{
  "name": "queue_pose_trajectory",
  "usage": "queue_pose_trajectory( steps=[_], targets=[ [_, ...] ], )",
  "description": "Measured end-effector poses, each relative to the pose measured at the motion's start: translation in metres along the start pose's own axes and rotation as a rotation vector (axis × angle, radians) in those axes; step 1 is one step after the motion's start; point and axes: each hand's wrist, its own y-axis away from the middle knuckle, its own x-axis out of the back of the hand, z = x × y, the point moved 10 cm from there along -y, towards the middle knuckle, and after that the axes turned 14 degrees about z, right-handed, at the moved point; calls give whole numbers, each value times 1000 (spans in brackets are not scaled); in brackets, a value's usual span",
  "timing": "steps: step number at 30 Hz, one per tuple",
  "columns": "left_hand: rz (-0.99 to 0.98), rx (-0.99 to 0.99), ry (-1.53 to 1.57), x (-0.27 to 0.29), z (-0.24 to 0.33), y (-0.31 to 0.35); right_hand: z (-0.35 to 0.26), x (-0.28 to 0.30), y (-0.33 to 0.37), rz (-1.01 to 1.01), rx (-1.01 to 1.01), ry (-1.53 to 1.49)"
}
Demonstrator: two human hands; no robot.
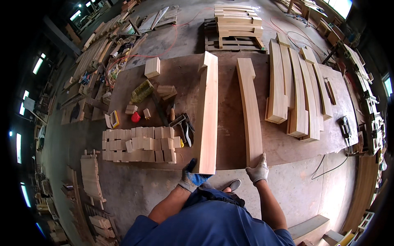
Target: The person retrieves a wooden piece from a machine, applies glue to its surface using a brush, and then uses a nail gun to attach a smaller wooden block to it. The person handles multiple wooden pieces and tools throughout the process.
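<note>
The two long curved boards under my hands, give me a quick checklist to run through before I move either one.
1. Left hand on the near end of the left board: ok, the gloved hand grips its bottom end.
2. Right hand on the right board: ok, it rests on the near end.
3. Gap between the two boards: ok, they lie apart on the brown sheet.
4. Space left of the left board: not ok, a clamp tool and small wood blocks lie close by.
5. Space right of the right board: ok up to the stack of curved boards.
6. Grip firmness: cannot tell.
</note>
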Motion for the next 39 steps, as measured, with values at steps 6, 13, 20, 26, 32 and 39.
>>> queue_pose_trajectory(
  steps=[6, 13, 20, 26, 32, 39],
  targets=[
    [249, -253, -533, 17, 14, -8, 1, 0, 0, 17, 12, 10],
    [304, -267, -668, 25, 22, -11, -4, 4, 0, 16, -10, -19],
    [319, -225, -524, 57, 21, -24, -8, 8, 2, 20, -13, -25],
    [-27, 96, 16, 14, -23, -25, -9, 9, 0, 9, -28, -28],
    [97, 265, 28, 21, -46, -27, -5, 6, 1, -2, -21, -17],
    [275, 100, -272, 90, -40, -52, -7, 9, 1, 7, -30, -44]
  ],
)
